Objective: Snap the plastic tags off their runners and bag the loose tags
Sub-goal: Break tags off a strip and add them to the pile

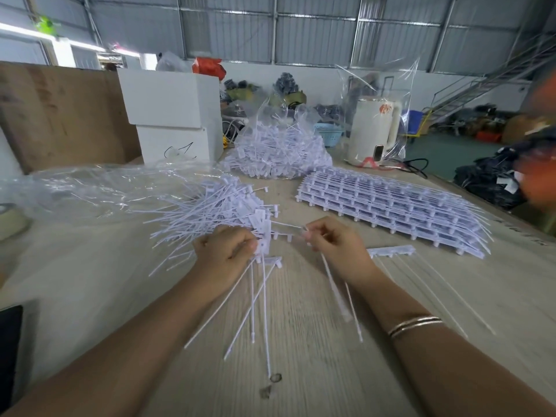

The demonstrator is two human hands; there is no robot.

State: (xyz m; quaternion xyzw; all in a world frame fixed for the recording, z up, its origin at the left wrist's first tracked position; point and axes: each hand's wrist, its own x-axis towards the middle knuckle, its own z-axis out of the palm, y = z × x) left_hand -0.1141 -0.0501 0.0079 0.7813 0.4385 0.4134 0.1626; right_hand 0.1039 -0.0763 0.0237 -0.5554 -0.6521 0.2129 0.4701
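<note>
Bags first: I see a clear plastic bag (279,139) standing at the far middle of the wooden table (316,371), heaped with loose white tags, and a second, flatter clear bag (90,188) lying open at the far left with a spill of loose tags (216,206) fanning from its mouth toward the hands. My left hand (225,254) is curled around a small runner piece (266,251) at the near edge of that spill, its long thin tails hanging down toward me across the wood. My right hand (334,242) pinches a thin white strip between thumb and fingertips, just right of the left hand, with more strips trailing below the wrist, which wears thin bangles (415,325). A stack of unbroken tag runners (391,206) lies flat to the right, well apart from the hands, and one short runner section (391,251) rests between that stack and my right hand. Farther back stand two stacked white boxes (174,115) and a cream kettle (374,130) wrapped in clear plastic. A roll of tape (10,219) sits at the left edge. Behind the table is a warehouse with corrugated metal walls and a staircase (481,85) at the far right.
</note>
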